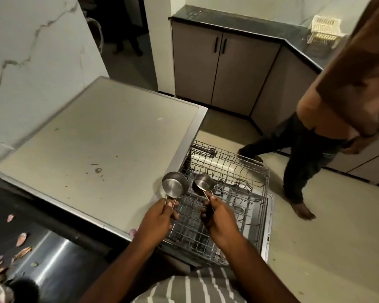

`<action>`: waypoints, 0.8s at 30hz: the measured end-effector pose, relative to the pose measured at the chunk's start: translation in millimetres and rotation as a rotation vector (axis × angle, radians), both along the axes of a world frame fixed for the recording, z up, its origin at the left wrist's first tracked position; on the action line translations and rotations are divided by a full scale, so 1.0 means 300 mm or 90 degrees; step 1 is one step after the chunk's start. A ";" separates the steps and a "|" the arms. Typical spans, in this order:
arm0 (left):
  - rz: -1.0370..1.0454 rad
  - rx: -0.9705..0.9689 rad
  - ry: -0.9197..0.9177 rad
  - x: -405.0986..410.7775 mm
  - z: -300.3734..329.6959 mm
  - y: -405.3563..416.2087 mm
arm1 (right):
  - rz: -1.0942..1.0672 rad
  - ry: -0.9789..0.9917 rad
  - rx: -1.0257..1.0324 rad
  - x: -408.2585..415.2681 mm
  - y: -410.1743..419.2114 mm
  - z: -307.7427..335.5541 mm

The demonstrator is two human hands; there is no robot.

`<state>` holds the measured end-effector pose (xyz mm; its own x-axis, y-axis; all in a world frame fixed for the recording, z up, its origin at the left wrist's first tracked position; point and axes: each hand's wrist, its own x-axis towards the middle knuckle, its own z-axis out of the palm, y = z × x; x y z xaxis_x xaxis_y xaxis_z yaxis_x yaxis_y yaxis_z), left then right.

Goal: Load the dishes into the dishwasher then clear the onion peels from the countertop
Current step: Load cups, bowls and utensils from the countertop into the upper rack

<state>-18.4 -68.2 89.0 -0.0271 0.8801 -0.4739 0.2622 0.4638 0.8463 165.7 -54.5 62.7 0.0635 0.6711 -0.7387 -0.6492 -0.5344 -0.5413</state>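
**Two steel cups poised over the open rack**

The person's left hand (162, 215) grips the thin wire handle of a small round stainless-steel measuring cup (175, 184), fingers curled round it; the right hand (217, 217) pinches the handle of a second, slightly smaller steel cup (204, 182) the same way. Both cups hang above the near-left part of the grey wire dishwasher rack (239, 171), which is pulled out over the lowered door. The rack looks almost bare, so loading seems to be at an early stage.

The risks lie in the cups' size. Set carelessly, such a small cup could tip between the tines or slip through the wide wire gaps. Left bowl-up, it would likely pool water. The thin handles could also snag the wires.

Pink and brown onion peels (22, 239) lie scattered on the dark surface (53, 270) at near left, not yet cleared. A second person (315, 138) stands on the floor just right of the rack, close enough to be bumped.
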 end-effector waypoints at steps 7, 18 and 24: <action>-0.051 -0.048 0.020 0.115 -0.022 0.064 | -0.052 0.019 -0.080 0.296 0.169 -0.242; -0.019 -0.088 0.031 0.138 -0.096 0.101 | -0.059 -0.044 -0.192 0.589 0.492 -0.542; -0.002 -0.091 0.056 0.106 -0.119 0.106 | -0.027 -0.110 -0.226 0.605 0.581 -0.613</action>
